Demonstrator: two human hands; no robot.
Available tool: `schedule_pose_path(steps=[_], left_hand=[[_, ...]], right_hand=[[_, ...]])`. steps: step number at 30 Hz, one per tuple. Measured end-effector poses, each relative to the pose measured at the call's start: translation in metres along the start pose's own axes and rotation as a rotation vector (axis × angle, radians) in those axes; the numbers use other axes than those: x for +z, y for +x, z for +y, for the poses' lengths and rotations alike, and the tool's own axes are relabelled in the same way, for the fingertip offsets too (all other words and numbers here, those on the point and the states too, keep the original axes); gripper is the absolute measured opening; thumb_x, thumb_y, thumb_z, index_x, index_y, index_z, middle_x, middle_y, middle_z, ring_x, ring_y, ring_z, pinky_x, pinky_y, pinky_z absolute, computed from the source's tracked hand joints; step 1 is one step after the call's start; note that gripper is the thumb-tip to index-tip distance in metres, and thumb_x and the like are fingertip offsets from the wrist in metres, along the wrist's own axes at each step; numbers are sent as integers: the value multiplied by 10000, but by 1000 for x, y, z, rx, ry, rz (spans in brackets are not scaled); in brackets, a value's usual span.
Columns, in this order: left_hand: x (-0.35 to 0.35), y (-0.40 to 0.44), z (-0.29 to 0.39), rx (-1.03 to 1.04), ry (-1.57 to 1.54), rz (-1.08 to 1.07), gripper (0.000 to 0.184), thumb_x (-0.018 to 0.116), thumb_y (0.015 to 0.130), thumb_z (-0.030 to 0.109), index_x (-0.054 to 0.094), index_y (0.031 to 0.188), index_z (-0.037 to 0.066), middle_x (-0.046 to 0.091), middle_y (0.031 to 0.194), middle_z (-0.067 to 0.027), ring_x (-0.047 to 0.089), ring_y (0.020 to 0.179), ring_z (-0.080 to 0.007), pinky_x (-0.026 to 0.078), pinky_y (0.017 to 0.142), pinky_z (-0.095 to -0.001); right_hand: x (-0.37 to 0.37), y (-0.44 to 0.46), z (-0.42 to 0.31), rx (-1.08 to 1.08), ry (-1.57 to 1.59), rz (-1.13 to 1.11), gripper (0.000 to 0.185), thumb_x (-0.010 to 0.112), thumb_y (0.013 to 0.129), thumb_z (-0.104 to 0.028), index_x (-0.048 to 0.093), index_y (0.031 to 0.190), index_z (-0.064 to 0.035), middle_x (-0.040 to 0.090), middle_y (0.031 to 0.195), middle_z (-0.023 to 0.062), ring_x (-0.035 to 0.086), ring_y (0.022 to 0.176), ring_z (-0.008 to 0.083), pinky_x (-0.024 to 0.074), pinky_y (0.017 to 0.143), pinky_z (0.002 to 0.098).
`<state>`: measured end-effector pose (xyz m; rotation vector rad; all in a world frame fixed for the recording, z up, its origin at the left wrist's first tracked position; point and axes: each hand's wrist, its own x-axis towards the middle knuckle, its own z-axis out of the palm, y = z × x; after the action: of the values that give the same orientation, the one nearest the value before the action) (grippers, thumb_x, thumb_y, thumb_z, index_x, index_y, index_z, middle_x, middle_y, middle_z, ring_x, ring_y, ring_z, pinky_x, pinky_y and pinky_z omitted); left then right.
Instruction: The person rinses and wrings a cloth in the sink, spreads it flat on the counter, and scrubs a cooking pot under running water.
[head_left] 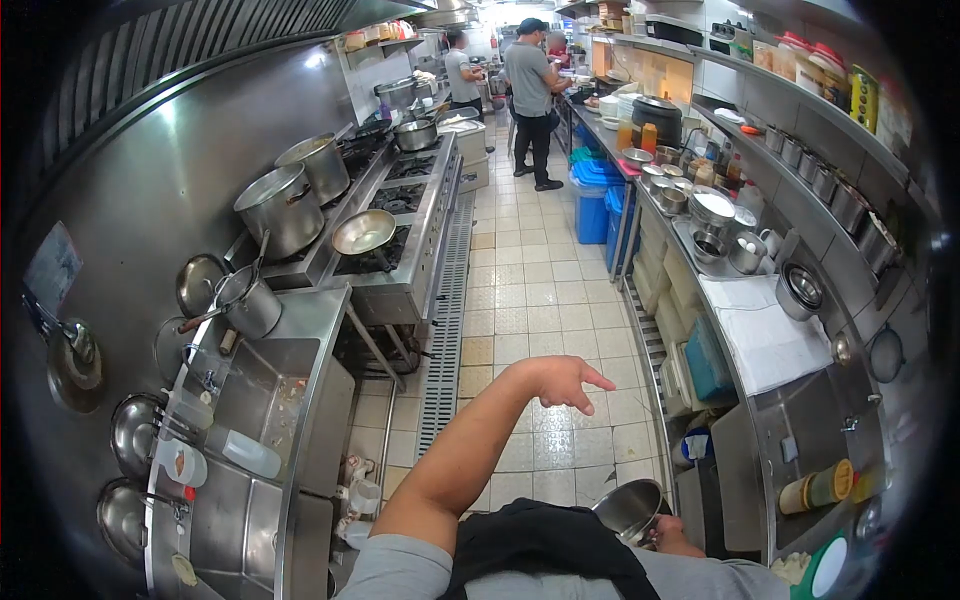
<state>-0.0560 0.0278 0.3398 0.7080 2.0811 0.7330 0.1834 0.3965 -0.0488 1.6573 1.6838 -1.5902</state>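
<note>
My left hand (568, 384) is stretched out in front of me above the tiled aisle. Its fingers are apart and partly extended, with nothing in them. Low by my right side, my right hand (672, 532) grips the rim or side of a shiny steel pot (628, 510). The pot is tilted, and its visible inside looks bare. My body and the dark apron (540, 550) hide part of its lower side.
On the left are a sink (265, 400), a stove with a frying pan (364, 232), and tall stockpots (280, 210). The right counter holds a white cloth (765, 340) and bowls. Down the tiled aisle (535, 300) stand several people (530, 90) near blue bins (590, 205).
</note>
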Motion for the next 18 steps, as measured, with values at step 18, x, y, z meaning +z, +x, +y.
schedule_pose_path(steps=[18], left_hand=[[6, -3, -4, 31, 16, -21, 638, 701, 769, 208, 494, 1370, 268, 424, 617, -12, 413, 513, -140, 383, 446, -289]], right_hand=[[-19, 219, 88, -764, -425, -265, 164, 521, 870, -95, 655, 810, -22, 546, 590, 83, 458, 420, 166, 321, 358, 329]])
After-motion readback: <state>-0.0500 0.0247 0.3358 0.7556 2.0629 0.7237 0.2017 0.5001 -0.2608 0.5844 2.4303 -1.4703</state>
